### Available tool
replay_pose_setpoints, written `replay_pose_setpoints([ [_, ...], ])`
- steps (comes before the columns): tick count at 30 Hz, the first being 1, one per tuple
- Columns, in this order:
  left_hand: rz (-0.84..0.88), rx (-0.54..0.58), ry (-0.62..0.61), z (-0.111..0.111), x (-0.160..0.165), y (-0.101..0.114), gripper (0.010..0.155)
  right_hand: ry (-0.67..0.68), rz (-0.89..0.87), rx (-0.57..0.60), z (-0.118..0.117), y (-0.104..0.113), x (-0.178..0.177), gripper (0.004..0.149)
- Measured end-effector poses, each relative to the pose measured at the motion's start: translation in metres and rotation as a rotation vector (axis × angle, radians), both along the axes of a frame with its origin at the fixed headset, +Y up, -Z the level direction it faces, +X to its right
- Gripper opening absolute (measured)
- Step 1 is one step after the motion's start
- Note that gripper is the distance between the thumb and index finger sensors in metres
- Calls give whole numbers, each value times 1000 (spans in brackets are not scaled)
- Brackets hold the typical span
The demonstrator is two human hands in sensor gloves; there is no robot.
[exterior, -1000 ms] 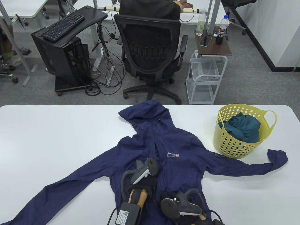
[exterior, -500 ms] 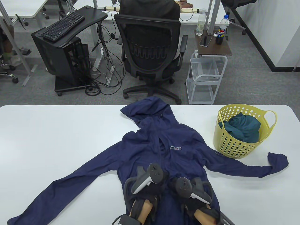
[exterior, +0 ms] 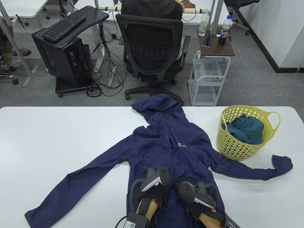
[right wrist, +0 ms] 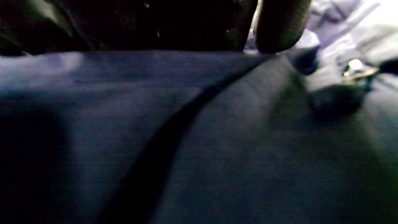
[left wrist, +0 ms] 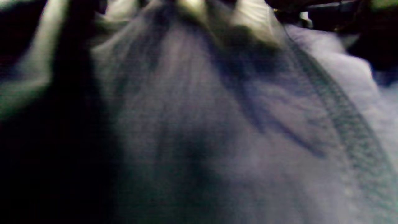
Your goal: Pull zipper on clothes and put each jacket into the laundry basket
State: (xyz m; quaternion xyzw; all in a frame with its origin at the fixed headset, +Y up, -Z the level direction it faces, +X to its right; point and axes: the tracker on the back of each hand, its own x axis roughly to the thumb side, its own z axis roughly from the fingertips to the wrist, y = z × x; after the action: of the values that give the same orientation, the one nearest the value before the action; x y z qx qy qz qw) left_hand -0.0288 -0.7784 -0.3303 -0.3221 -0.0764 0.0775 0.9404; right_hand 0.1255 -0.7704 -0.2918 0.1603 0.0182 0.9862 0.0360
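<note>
Navy jacket (exterior: pixel 166 142), one; yellow basket (exterior: pixel 239 147), one; two hands, grip perhaps hidden

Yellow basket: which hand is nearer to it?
Right. The right hand rests on the lower part of the navy jacket, below and left of the yellow basket in the table view. The left hand sits beside it, one step farther left.

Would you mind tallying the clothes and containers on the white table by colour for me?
Navy blue: 1, the hooded jacket spread flat on the table.
Teal: 1, the bundled garment inside the basket.
Yellow: 1, the perforated laundry basket.
Total: 3.
</note>
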Motion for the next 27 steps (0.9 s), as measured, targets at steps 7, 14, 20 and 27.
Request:
replay_pose_setpoints([
  [7,-40,2,19,-2,-6,1,54,54,20,31,8,1,-9,46],
  [14,-134,41,69,-8,-15,-3,56,138,19,61,22,6,-24,45],
  [20,-147,90,136,-15,-28,-6,55,203,60,68,34,7,-37,46],
  [27,-196,165,225,-22,-41,-9,55,281,60,50,48,12,-47,46],
])
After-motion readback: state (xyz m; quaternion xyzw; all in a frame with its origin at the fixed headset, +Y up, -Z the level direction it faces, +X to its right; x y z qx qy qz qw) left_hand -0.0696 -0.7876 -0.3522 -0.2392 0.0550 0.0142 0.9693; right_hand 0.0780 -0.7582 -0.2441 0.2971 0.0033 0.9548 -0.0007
